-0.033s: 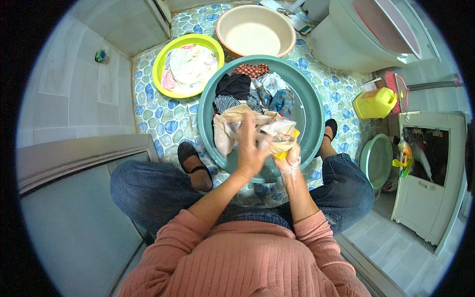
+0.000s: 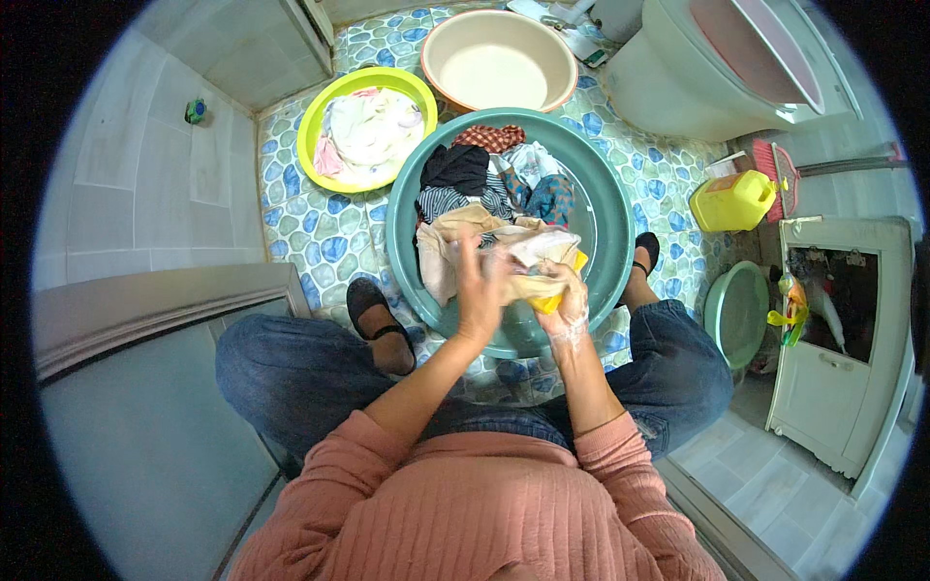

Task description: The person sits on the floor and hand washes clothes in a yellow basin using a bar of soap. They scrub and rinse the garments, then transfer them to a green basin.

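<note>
A big teal basin stands on the pebble-patterned floor between my feet, holding several dark, striped and patterned clothes. Over its near rim, both hands work a wet cream cloth. My left hand presses down on the cloth from above with curled fingers. My right hand grips the bunched cloth from below, together with a small yellow piece whose kind I cannot tell. The two hands touch each other on the cloth.
A yellow-green basin of pale clothes and a beige basin sit behind. A toilet, a yellow jug, a pink brush, a small green basin and a white cabinet stand to the right. A tiled step is on the left.
</note>
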A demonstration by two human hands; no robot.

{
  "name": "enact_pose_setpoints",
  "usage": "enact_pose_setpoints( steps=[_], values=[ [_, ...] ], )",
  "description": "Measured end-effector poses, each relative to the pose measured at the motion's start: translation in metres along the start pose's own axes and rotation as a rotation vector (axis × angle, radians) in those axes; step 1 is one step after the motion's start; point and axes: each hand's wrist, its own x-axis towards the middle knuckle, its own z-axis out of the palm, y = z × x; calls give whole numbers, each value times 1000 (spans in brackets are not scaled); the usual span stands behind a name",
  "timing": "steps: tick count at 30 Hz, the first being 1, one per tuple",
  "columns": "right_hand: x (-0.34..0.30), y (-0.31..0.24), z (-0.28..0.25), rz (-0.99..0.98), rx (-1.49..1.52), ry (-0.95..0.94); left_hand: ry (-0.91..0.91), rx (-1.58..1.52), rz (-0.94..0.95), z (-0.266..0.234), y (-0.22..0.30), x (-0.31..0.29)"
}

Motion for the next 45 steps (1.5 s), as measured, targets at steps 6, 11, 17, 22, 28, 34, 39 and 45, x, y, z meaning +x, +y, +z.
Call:
enact_pose_setpoints(
  steps=[6,11,17,22,28,34,39,45],
  values=[
    [-9,5,48,4,-11,159,251,-485,-892,1,-11,-12],
    [-13,15,36,82,-74,173,-145,-1141,-938,-7,-27,1],
    [-7,-3,33,40,-600,560,-37,-1041,-806,-12,-39,21],
    [-18,7,63,-762,-1861,111,-58,-1010,-865,-4,-41,12],
    [29,22,7,-600,-1699,164,-91,-895,-759,9,-53,-9],
    [-19,47,49,-577,-1740,165,-155,-1114,-929,-9,-42,-2],
    [10,13,38,-641,-1768,186,-22,-967,-776,14,-42,-12],
    [-16,20,67,-607,-1800,39,-186,-1094,-798,-8,-57,-4]
  ],
)
